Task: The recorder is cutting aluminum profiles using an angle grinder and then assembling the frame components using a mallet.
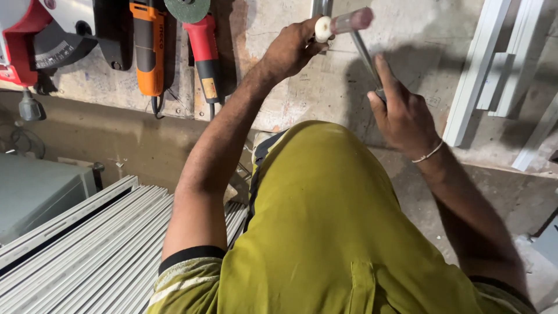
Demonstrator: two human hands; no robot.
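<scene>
Currently, left to right: a red chop saw (26, 40) is sitting on the worn wooden workbench (290, 87), next to an orange power tool (148, 49) and a red angle grinder with a green disc (200, 40). Left hand (290, 49) is closing around the head of a mallet with white and pink plastic faces (343, 23). Right hand (404, 116) is wrapping around the mallet's grey metal handle (366, 58), thumb extended. White aluminium profiles (494, 64) are leaning at far right.
</scene>
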